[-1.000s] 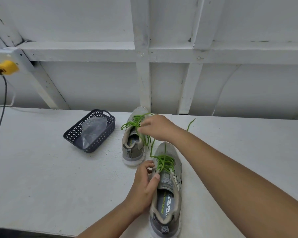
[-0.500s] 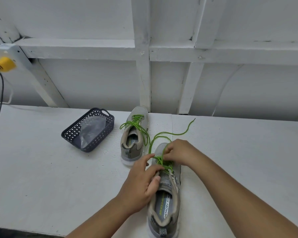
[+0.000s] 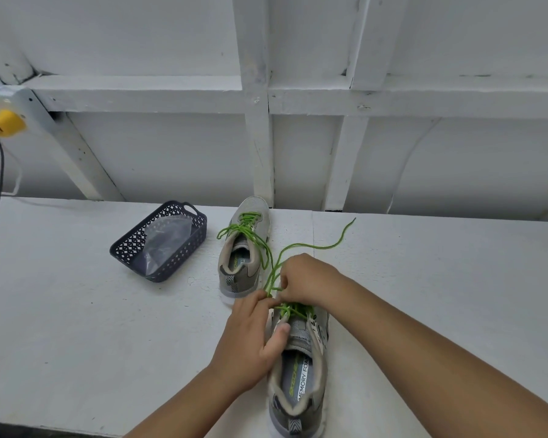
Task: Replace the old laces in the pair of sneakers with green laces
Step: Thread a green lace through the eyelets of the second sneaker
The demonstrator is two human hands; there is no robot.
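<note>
A matte white desk carries two grey mesh sneakers: the far sneaker laced green, the near sneaker steadied by the left hand, while the right hand pinches its thin green lace; a perforated dark basket sits left
</note>
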